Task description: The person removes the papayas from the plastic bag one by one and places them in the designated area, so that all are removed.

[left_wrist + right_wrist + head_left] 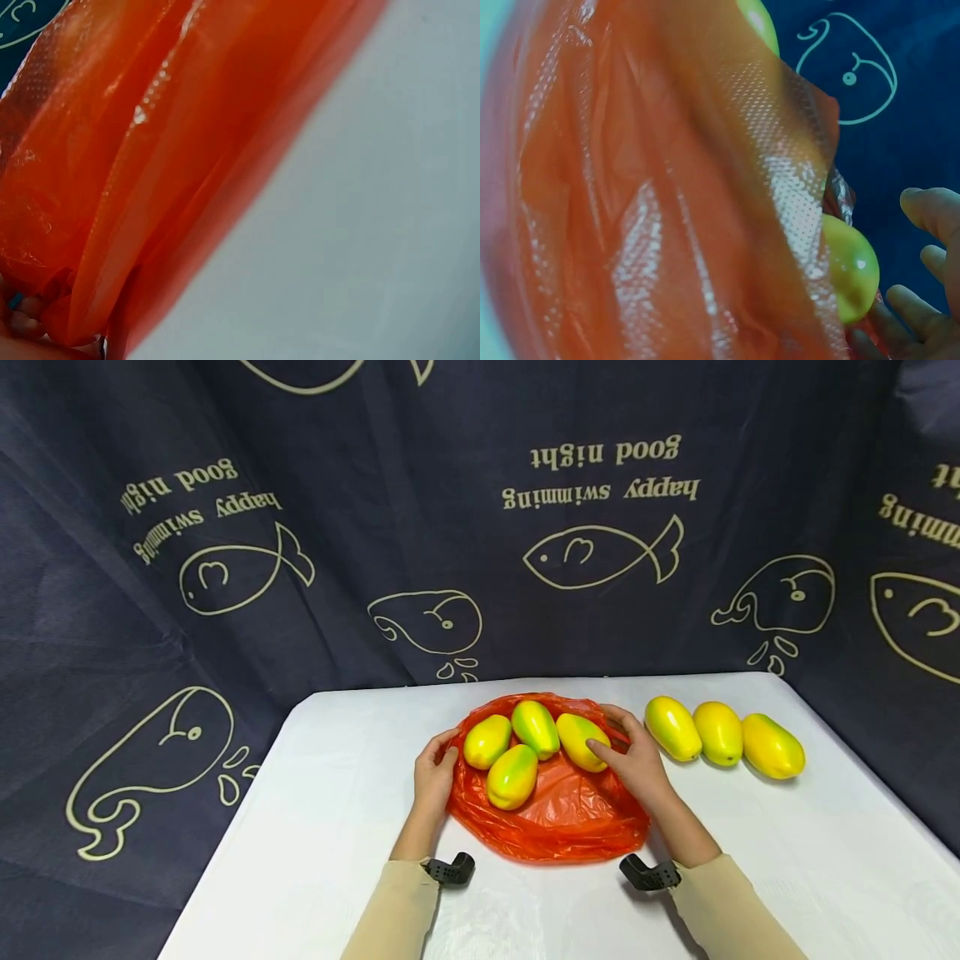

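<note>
A red plastic bag [566, 810] lies spread with its mouth open and several yellow-green papayas [512, 777] in it. At the bag's left rim, my left hand [433, 777] pinches the plastic between thumb and fingers; in the left wrist view the bag's film [150, 150] gathers at the fingertips in the lower left corner. My right hand [633, 756] is at the opposite rim, its fingers spread and fairly straight. Its thumb overlaps the rightmost papaya in the bag [581, 742]. From the right wrist, that side's papaya [853, 270] shows beside the fingers [911, 307], partly behind red film.
Three more papayas [718, 733] lie side by side on the white table [322, 760], right of the bag. A dark blue curtain [420, 543] printed with fish and whales hangs behind the table's back edge. Each wrist bears a black band [450, 870] with a camera.
</note>
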Demonstrator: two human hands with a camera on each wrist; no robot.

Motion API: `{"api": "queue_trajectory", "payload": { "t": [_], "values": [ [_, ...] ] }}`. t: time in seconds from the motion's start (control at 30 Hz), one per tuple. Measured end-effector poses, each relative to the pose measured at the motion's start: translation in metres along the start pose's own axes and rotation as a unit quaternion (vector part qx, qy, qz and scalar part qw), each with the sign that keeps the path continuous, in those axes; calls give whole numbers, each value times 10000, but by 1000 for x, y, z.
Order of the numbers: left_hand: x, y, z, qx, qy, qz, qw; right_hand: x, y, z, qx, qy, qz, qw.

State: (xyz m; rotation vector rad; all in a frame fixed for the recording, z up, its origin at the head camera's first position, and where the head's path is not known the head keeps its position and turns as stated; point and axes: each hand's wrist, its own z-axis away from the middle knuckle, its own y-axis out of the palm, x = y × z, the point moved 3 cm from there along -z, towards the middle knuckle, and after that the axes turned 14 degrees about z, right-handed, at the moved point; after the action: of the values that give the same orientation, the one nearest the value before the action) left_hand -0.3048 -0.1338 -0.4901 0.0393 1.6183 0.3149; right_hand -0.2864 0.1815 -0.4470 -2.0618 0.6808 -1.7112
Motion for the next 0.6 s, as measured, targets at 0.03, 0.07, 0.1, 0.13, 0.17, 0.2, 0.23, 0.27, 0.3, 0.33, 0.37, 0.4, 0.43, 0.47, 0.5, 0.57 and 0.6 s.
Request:
{"api": "queue_trajectory", "payload": {
  "t": [0.03,0.07,0.1,0.13,0.17,0.2,0.23,0.27,0.3,0.33,0.37,0.4,0.43,0.47,0.5,0.57,0.6],
  "values": [
    [-3,1,2,8,-15,-4,10000,-1,1,0,14,2,30,10000],
    [-7,2,4,17,-18,-4,10000,-1,2,-1,30,12,79,10000],
    [-12,3,7,24,-13,-11,10000,-2,2,-1,45,38,129,9999],
    [-16,4,10,33,-11,-12,10000,-3,3,-2,57,61,143,9999],
    [-20,5,12,48,-5,-2,10000,-4,3,-2,75,99,169,9998],
    [-24,6,15,54,29,-32,10000,-5,4,-2,103,137,192,9997],
    [-27,7,18,56,65,-57,9999,-6,4,-2,139,167,222,9995],
    [-29,8,19,50,93,-58,9999,-6,5,-3,191,197,217,9994],
    [-30,8,20,46,115,-57,9999,-7,5,-3,248,231,227,9992],
    [-31,8,20,39,133,-59,9999,-8,6,-3,307,251,238,9989],
    [-31,8,20,37,152,-65,9999,-8,7,-4,360,267,265,9986],
    [-31,8,21,28,178,-82,9998,-8,7,-4,398,279,289,9984],
    [-31,8,20,32,169,-48,9998,-9,8,-4,427,279,303,9982],
    [-31,8,20,42,166,-23,9999,-10,9,-4,453,276,318,9981],
    [-31,8,20,47,162,-24,9999,-10,10,-4,468,254,332,9980],
    [-31,8,20,57,166,-8,9998,-11,12,-5,467,185,318,9982],
    [-31,7,20,54,171,-6,9998,-12,13,-5,472,153,296,9983]
  ]
}}
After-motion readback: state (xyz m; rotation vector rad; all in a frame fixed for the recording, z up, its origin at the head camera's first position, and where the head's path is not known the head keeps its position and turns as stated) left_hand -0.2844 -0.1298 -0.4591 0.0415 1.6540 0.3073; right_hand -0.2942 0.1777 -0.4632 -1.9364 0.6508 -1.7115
